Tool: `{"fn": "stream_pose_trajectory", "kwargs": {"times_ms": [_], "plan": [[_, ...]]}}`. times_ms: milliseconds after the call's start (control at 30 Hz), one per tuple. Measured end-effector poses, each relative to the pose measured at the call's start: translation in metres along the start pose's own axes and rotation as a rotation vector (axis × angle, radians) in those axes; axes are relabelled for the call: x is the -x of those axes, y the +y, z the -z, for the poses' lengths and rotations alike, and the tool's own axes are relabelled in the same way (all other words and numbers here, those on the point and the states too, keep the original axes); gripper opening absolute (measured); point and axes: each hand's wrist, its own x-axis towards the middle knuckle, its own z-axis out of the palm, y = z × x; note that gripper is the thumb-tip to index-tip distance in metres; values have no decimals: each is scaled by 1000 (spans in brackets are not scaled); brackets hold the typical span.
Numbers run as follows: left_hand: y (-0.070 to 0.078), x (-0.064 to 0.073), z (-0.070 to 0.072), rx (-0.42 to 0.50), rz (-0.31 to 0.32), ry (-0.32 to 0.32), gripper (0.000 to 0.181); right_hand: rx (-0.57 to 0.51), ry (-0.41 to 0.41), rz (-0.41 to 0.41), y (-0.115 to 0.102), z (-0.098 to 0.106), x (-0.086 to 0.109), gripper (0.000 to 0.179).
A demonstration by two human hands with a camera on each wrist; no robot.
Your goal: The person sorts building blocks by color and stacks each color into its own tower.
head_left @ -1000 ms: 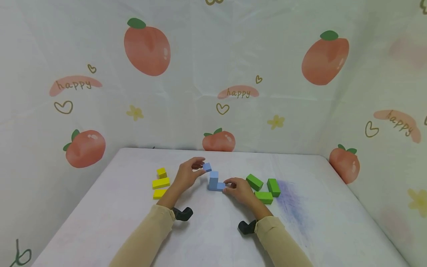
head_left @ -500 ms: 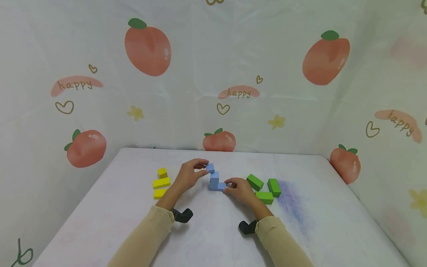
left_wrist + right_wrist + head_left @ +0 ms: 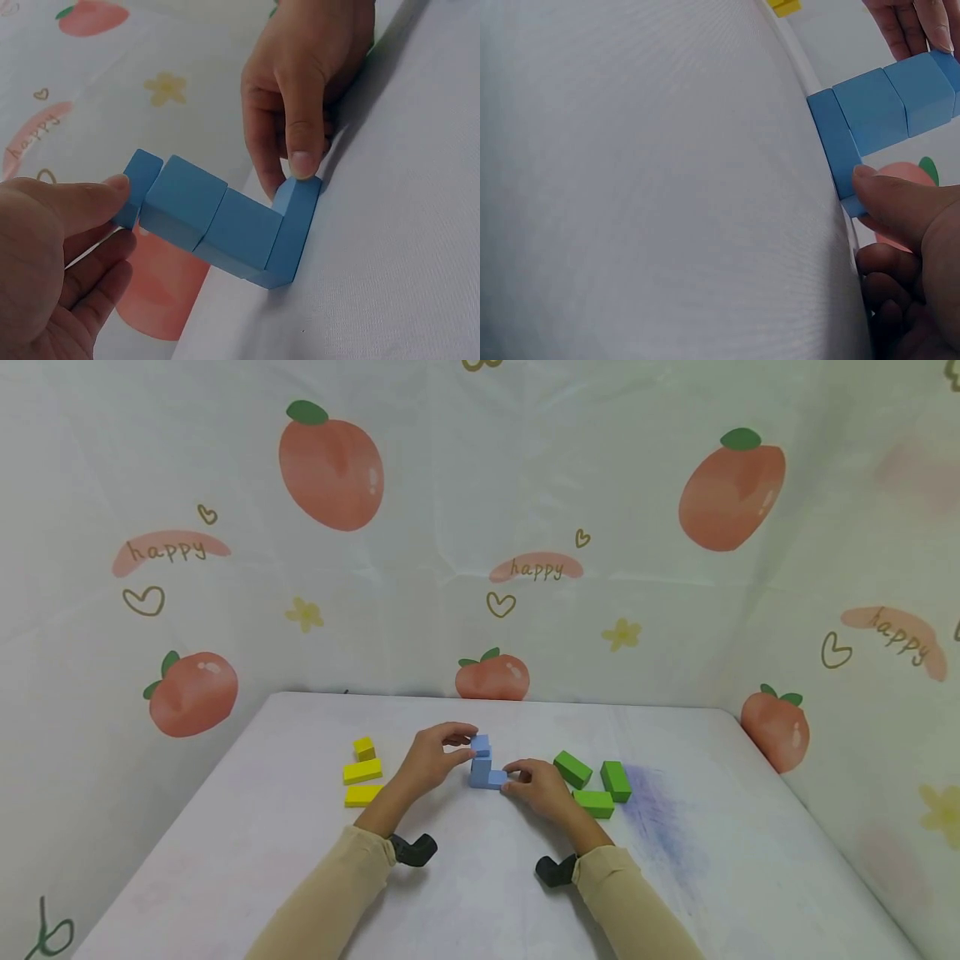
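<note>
A small blue stack stands mid-table: a flat base block (image 3: 298, 232) lies on the tabletop, and two blue cubes (image 3: 185, 201) rise one above the other from its left end. My left hand (image 3: 431, 762) pinches a thinner blue block (image 3: 141, 184) between thumb and fingers, right at the top face of the upper cube. Low on the other side, my right hand (image 3: 542, 787) grips the free right end of the base block, its thumb (image 3: 889, 196) on the upper face and fingers behind.
Several yellow blocks (image 3: 362, 772) lie left of the left forearm. Green blocks (image 3: 593, 804) lie just right of the right hand, close to its wrist. A printed fabric backdrop (image 3: 420, 527) rises behind the white table (image 3: 480, 885).
My left hand has carried the thin blue block rightward and down, from left of the stack to the top of it. The right hand has stayed on the base block.
</note>
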Motion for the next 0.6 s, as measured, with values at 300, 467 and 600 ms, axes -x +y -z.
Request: {"fn": "stream_pose_trajectory", "kwargs": {"times_ms": [300,467,600], "plan": [[0,1,-1,-4,-21,-9,37,4,3,-2,0,0,0,27],[-1,2,-2,-3,-24,-16,37,3,5,-3,0,0,0,27],[-1,2,-2,-10,-27,-18,37,8,6,-4,0,0,1,28]]}}
